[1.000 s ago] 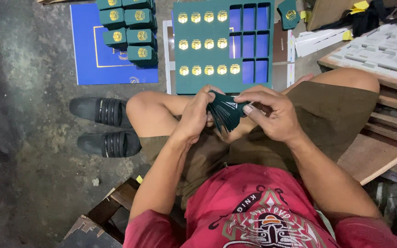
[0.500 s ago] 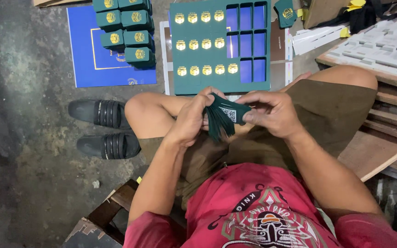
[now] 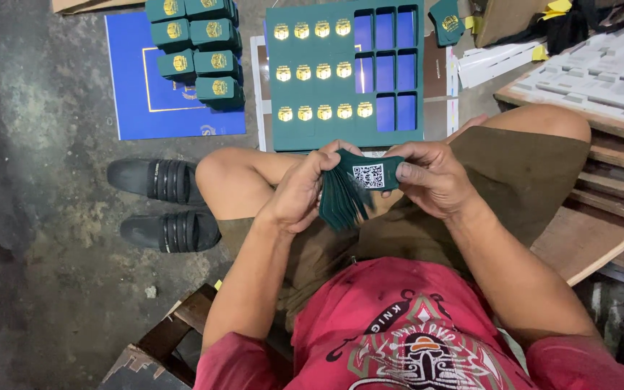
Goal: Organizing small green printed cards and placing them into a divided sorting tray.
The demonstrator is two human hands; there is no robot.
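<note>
Both your left hand (image 3: 301, 191) and right hand (image 3: 431, 177) grip a fanned stack of green sleeves (image 3: 352, 189); green tray (image 3: 344, 133) at upper centre holds gold-badged pieces, six right slots showing blue.

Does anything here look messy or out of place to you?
Little stands out. The dark green cards in the left hand and right hand are fanned unevenly, and one green piece lies alone past the green sheet.
</note>
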